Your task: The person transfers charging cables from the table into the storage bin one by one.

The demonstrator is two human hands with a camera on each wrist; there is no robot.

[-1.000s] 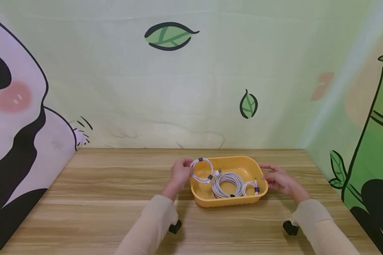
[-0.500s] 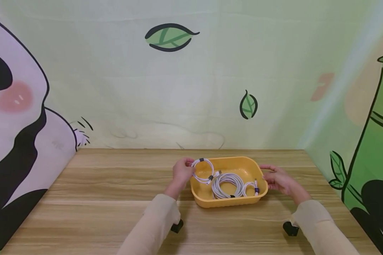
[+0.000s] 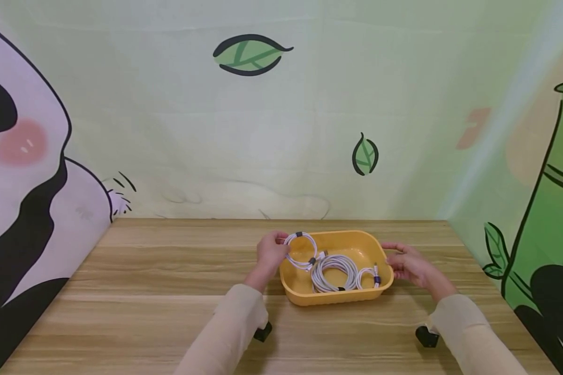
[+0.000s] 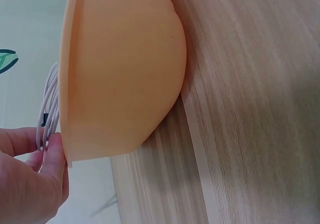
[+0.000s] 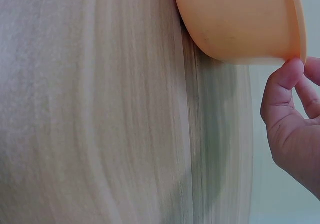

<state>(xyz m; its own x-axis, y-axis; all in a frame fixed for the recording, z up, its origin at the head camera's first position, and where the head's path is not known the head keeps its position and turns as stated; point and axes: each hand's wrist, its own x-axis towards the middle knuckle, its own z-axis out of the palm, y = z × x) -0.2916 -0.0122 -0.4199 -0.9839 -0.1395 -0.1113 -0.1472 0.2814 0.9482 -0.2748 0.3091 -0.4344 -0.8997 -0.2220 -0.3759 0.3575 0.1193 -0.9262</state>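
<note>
My left hand (image 3: 271,251) pinches a coiled white cable (image 3: 315,246) between thumb and fingers, at the left end of a yellow plastic basket (image 3: 338,299). Two dark straps bind this coil, and its USB plug hangs over the basket. Inside lie a larger grey-white cable coil (image 3: 351,273) and a small white cable coil (image 3: 376,272) with a dark strap. My right hand (image 3: 412,266) grips the basket's right rim; the right wrist view has its thumb (image 5: 291,74) against the outside of the rim. The left wrist view hides the basket's inside.
The basket stands on a wood-grain table (image 3: 159,271), toward its back edge. Behind the table hangs a green printed cloth backdrop (image 3: 281,104). Black wrist-worn pieces (image 3: 263,332) sit beneath both sleeves.
My left hand has shifted slightly right, carrying the coiled white cable a little further over the basket. The right hand and the basket have stayed practically still.
</note>
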